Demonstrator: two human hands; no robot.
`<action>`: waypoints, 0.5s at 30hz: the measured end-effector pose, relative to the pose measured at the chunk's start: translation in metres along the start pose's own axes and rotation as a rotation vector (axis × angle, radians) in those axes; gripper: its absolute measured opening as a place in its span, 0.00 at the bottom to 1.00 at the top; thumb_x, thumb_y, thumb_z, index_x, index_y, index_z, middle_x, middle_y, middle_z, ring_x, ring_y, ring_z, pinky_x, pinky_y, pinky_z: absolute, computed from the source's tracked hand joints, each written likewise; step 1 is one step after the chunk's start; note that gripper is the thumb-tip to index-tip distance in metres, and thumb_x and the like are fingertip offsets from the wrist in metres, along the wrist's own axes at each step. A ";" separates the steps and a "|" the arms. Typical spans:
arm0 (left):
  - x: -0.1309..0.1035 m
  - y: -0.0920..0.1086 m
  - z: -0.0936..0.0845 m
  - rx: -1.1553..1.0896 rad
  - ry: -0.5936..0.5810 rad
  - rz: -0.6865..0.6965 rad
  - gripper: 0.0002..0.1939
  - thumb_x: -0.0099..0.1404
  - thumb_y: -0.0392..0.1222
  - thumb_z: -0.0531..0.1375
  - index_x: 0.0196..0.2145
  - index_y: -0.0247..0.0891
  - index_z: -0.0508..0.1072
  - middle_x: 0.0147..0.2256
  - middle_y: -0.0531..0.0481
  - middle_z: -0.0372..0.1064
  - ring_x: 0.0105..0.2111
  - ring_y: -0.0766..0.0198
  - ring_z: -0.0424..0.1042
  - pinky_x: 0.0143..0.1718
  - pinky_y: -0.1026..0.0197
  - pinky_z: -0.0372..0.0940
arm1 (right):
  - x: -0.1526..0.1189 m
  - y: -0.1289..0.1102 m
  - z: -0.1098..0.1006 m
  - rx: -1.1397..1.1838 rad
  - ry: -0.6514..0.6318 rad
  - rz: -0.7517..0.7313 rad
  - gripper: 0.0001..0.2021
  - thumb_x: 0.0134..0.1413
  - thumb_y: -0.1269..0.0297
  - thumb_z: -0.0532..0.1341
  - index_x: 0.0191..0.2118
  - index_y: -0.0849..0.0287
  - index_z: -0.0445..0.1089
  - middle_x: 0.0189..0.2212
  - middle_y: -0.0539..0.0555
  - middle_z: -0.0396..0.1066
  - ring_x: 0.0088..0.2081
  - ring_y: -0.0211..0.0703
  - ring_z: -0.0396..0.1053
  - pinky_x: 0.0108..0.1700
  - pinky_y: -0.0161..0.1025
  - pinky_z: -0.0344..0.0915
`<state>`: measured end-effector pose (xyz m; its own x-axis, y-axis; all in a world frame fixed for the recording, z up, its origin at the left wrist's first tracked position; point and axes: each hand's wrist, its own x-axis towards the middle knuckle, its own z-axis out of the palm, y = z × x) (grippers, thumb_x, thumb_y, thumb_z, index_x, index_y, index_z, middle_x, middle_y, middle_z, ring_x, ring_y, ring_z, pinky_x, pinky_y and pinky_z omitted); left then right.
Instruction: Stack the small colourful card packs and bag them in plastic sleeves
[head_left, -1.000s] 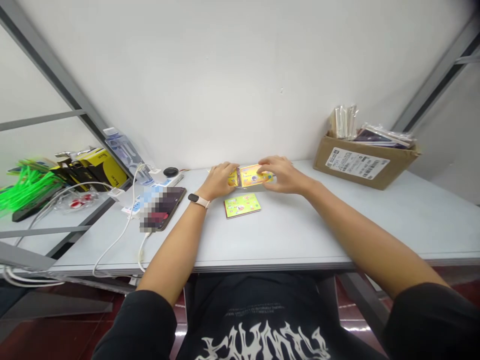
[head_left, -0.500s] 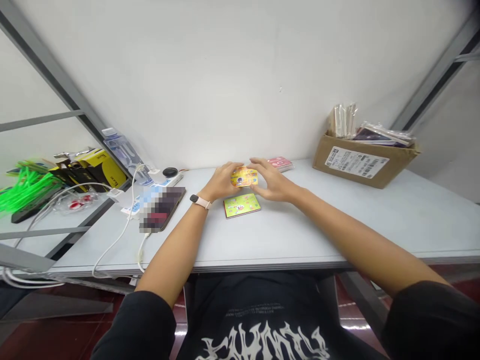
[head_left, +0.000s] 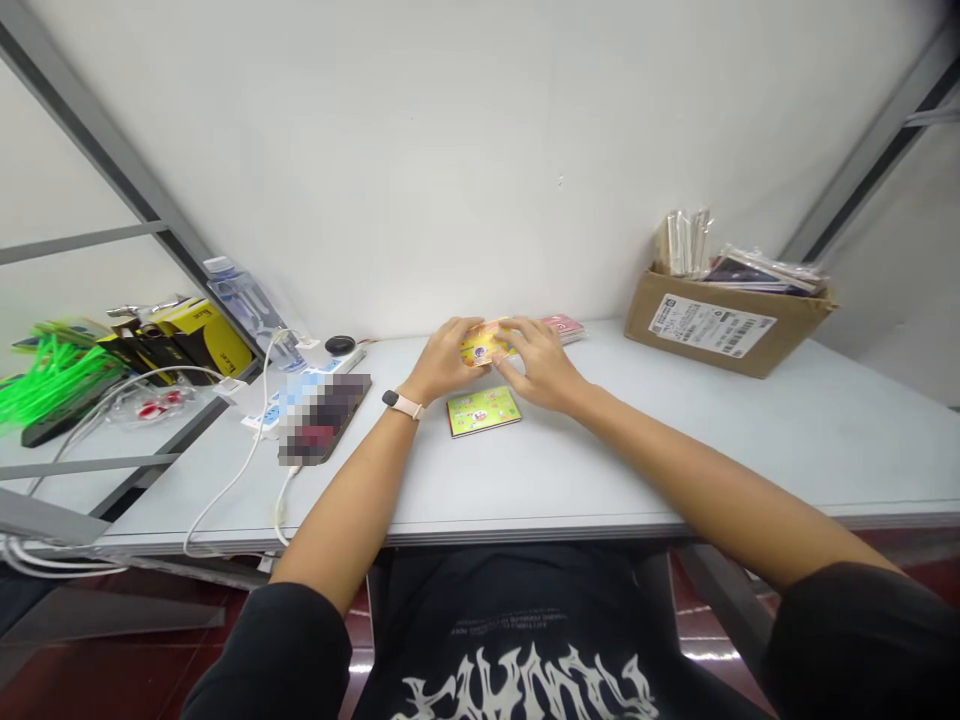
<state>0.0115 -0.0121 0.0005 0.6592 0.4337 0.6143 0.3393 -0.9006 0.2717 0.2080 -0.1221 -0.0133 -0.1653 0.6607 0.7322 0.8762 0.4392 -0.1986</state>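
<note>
Between my two hands is a flat yellow card-like piece [head_left: 480, 347] with colourful cartoon prints. My left hand [head_left: 444, 358], with a watch on its wrist, is closed on its left end. The fingers of my right hand [head_left: 541, 362] grip its right side, thumb at the lower edge. Just nearer to me on the table lies a green cartoon-printed stack of cards or a thin booklet [head_left: 484, 411]. Partly behind my right hand rests a pink stack in clear wrap [head_left: 564, 327].
A cardboard box [head_left: 712, 325] full of wrapped flat packs stands at the right rear. To the left lie a phone [head_left: 326, 420] on a white cable, a power strip [head_left: 292, 395], a round black object [head_left: 340, 345] and a water bottle [head_left: 251, 310]. Green strips [head_left: 60, 370] lie beyond the frame.
The yellow piece has tilted, and its face now shows at a different angle. Both hands have shifted slightly with it. The green stack has stayed where it was.
</note>
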 end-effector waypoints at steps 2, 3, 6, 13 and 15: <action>0.000 0.001 -0.001 0.010 0.013 -0.019 0.35 0.58 0.42 0.73 0.62 0.43 0.68 0.57 0.42 0.74 0.58 0.47 0.75 0.61 0.44 0.71 | 0.002 -0.002 -0.002 -0.039 0.073 0.045 0.15 0.71 0.58 0.58 0.54 0.58 0.75 0.57 0.67 0.76 0.59 0.65 0.69 0.61 0.62 0.63; 0.000 0.002 -0.001 0.016 0.020 -0.033 0.36 0.57 0.41 0.73 0.62 0.43 0.68 0.57 0.42 0.74 0.57 0.47 0.75 0.61 0.45 0.71 | 0.002 -0.002 -0.004 -0.058 0.102 0.066 0.15 0.70 0.58 0.58 0.53 0.58 0.76 0.55 0.66 0.77 0.57 0.65 0.70 0.60 0.62 0.63; -0.001 0.002 -0.002 0.015 0.040 -0.039 0.36 0.57 0.38 0.73 0.61 0.43 0.68 0.56 0.42 0.74 0.56 0.48 0.76 0.60 0.46 0.71 | 0.002 0.000 -0.005 -0.063 0.102 0.081 0.13 0.71 0.59 0.58 0.51 0.56 0.77 0.49 0.63 0.80 0.54 0.64 0.72 0.60 0.62 0.62; 0.000 0.003 -0.003 -0.003 0.014 0.028 0.36 0.59 0.42 0.72 0.63 0.41 0.67 0.57 0.40 0.73 0.58 0.47 0.74 0.62 0.45 0.70 | -0.001 -0.006 -0.003 0.060 -0.108 -0.083 0.14 0.71 0.60 0.58 0.55 0.54 0.76 0.56 0.60 0.80 0.66 0.67 0.66 0.66 0.65 0.57; 0.000 0.004 -0.003 -0.007 0.018 0.029 0.36 0.60 0.42 0.73 0.63 0.41 0.67 0.57 0.40 0.73 0.58 0.47 0.75 0.62 0.45 0.70 | -0.001 -0.005 -0.004 0.066 -0.096 -0.077 0.13 0.71 0.61 0.58 0.54 0.54 0.76 0.56 0.61 0.80 0.66 0.68 0.66 0.65 0.66 0.57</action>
<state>0.0106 -0.0156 0.0039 0.6565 0.4072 0.6350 0.3155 -0.9128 0.2591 0.2052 -0.1273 -0.0103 -0.2767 0.6773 0.6817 0.8280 0.5280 -0.1885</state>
